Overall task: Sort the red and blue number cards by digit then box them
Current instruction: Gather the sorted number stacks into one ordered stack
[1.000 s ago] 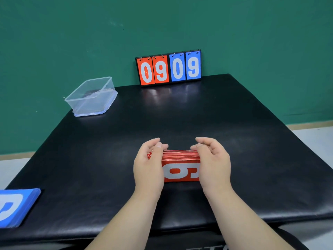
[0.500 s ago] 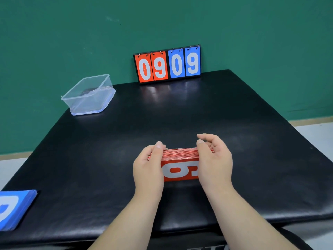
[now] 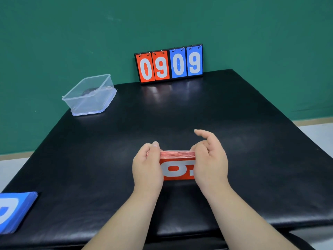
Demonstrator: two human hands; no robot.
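A: Red stack (image 3: 177, 166): where is it?

B: Near the front of the black counter (image 3: 234, 123), about mid-width, held between both hands. It stands on a long edge, with its front face toward the camera. A white digit lies sideways on that face, its ends hidden by the hands. The card edges show along the top.

A: Left hand (image 3: 147, 165)?

B: It covers the stack's left end. The fingers curl round the far side and the thumb tip sits at the top corner. It has a firm hold.

A: Right hand (image 3: 210, 159)?

B: It is at the right end, palm against the stack, with the fingers bent over the top edge. One finger sticks out forward above the cards, clear of them. The rest of the hand grips.

A: Is the stack lifted or resting?

B: I can't tell. The lower edge is at counter level.

A: Other cards?

B: A blue stack (image 3: 14, 210) lies flat at the front left corner of the counter. It is partly out of frame and well apart from the hands.

A: Box (image 3: 90, 95)?

B: It is clear plastic, at the back left edge of the counter, far from both stacks.

A: Anything else?

B: A scoreboard (image 3: 169, 64) stands at the back against the green wall (image 3: 54, 42). It reads 0 9 in red and 0 9 in blue.
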